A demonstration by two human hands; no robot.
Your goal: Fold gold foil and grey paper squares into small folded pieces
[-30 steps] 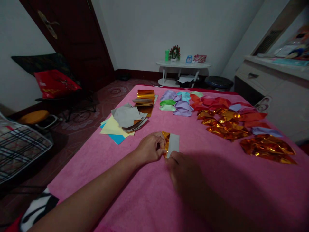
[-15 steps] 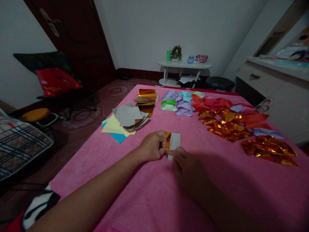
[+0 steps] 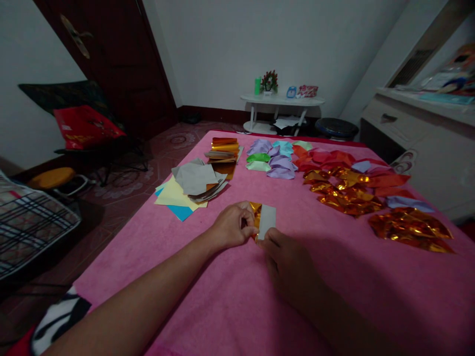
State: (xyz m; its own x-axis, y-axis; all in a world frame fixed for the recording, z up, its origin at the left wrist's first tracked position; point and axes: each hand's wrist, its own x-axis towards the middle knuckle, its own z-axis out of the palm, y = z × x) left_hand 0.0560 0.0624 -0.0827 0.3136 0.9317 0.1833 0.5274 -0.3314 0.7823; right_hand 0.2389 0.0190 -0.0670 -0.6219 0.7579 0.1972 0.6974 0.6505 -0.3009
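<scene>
A partly folded sheet of gold foil paper [image 3: 267, 221] lies on the pink cloth, with a grey-white back strip on its right and shiny gold on its left. My left hand [image 3: 234, 225] pinches its left side, thumb and fingers closed together. At the near edge of the sheet, my right hand [image 3: 285, 254] has its fingers curled and closed on the lower corner. Both hands rest low over the cloth, their fingertips close to each other. Part of the gold side is hidden behind the left fingers.
Loose grey-backed sheets [image 3: 195, 178] and yellow paper [image 3: 172, 194] lie at left, with a stack of gold foil sheets [image 3: 224, 148] behind. Folded pastel pieces [image 3: 281, 163] and folded gold foil pieces [image 3: 410, 227] cover the far and right parts of the pink cloth [image 3: 222, 296].
My right fingers have slipped slightly down and left along the near edge, showing more of the grey-white strip. My left hand keeps its pinch. The whole view has shifted slightly.
</scene>
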